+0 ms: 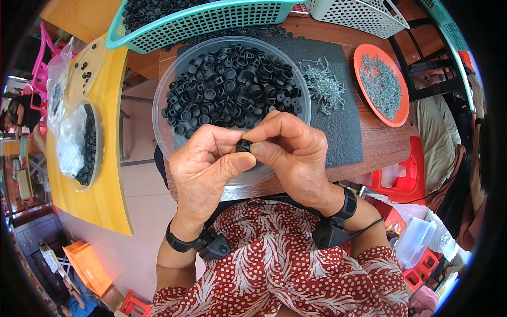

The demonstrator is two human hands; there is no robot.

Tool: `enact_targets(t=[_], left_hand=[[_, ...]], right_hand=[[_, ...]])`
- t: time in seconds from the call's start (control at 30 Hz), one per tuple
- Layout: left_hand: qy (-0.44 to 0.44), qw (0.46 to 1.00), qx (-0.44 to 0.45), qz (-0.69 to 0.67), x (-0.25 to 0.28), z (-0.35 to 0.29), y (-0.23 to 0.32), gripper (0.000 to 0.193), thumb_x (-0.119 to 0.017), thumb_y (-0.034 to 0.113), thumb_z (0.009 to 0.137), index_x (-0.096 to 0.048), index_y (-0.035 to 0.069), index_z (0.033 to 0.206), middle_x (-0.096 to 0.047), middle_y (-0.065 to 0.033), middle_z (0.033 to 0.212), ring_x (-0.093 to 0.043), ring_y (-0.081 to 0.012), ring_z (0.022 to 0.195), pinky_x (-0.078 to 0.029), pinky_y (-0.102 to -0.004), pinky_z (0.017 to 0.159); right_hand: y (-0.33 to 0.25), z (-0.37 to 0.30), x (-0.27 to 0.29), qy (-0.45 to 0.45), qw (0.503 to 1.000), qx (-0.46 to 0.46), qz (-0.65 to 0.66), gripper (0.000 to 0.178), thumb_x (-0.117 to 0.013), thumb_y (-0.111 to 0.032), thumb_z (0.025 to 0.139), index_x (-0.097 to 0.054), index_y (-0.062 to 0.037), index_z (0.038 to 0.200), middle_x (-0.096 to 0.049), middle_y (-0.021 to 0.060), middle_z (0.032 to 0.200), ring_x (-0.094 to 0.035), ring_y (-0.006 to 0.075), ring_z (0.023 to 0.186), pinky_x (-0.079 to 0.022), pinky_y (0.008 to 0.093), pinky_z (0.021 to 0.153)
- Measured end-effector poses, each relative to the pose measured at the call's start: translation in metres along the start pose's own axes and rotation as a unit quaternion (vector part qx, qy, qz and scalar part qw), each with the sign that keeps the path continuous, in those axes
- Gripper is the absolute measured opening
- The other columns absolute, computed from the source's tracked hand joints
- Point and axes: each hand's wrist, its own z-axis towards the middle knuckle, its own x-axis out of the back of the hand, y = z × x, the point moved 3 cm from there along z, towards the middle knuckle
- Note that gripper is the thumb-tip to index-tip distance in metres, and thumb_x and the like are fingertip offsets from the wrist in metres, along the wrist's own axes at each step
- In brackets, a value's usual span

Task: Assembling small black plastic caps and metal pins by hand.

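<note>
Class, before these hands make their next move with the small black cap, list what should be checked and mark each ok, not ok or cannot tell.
1. Black cap pinched by both left hand and right hand: ok.
2. Screw seated in the cap: cannot tell, fingers hide it.
3. Clear bowl stocked with caps: ok.
4. Screw pile on the dark mat, beside the bowl: ok.
5. Orange plate holds more screws: ok.

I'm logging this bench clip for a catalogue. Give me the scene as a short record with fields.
left hand: pinches a small black cap
right hand: pinches the same cap
clear bowl: full of black caps, just beyond the hands
grey mat: under the bowl, bears a loose screw pile
orange plate: screws, far right
teal basket: behind the bowl
</note>
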Motion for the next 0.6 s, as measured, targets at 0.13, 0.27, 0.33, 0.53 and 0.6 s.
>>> enact_targets(t=[0.13,0.27,0.33,0.53,0.6], left_hand=[[-0.003,1.000,-0.004,-0.013,0.001,-0.001,-0.001,0.025,-0.074,0.005,0.073,-0.058,-0.003,0.091,-0.062,-0.0039,0.081,-0.056,-0.0061,0.073,-0.047,-0.0187,0.065],[-0.003,0.996,-0.053,0.070,0.001,0.003,-0.003,0.025,-0.076,0.010,0.071,-0.057,-0.002,0.083,-0.060,-0.0018,0.074,-0.055,-0.0057,0.068,-0.046,-0.0192,0.061],[0.006,0.991,-0.072,0.112,0.002,0.005,-0.004,0.027,-0.077,0.012,0.069,-0.056,-0.001,0.081,-0.059,-0.0015,0.072,-0.055,-0.0057,0.066,-0.046,-0.0194,0.059],[-0.017,0.956,-0.163,0.245,-0.002,0.007,0.007,0.028,-0.079,0.013,0.067,-0.056,-0.001,0.077,-0.057,-0.0038,0.066,-0.052,-0.0073,0.058,-0.043,-0.0213,0.053],[0.010,0.944,-0.144,0.296,-0.004,0.003,0.011,0.025,-0.078,0.013,0.068,-0.057,0.000,0.077,-0.057,-0.0038,0.064,-0.052,-0.0078,0.057,-0.042,-0.0217,0.052]], right_hand=[[-0.001,-0.001,0.001,-0.019,0.999,0.005,-0.033,0.013,-0.058,0.011,0.076,-0.060,0.0004,0.084,-0.058,0.0015,0.080,-0.055,0.0068,0.074,-0.046,0.0208,0.065],[-0.003,0.002,0.002,-0.015,1.000,-0.002,-0.017,0.013,-0.059,0.011,0.075,-0.060,0.0000,0.083,-0.058,0.0012,0.078,-0.054,0.0057,0.072,-0.045,0.0203,0.063],[-0.004,0.003,0.004,-0.012,1.000,-0.014,0.002,0.014,-0.059,0.011,0.075,-0.060,-0.0001,0.083,-0.058,0.0010,0.077,-0.054,0.0053,0.072,-0.045,0.0200,0.063],[-0.007,0.000,0.006,-0.028,0.997,-0.061,0.046,0.007,-0.059,0.004,0.081,-0.060,0.0007,0.087,-0.058,0.0004,0.078,-0.052,0.0044,0.073,-0.044,0.0200,0.063],[-0.008,0.000,0.009,-0.057,0.996,-0.071,0.015,0.010,-0.062,-0.001,0.081,-0.059,-0.0001,0.090,-0.057,0.0004,0.080,-0.051,0.0044,0.073,-0.044,0.0202,0.064]])
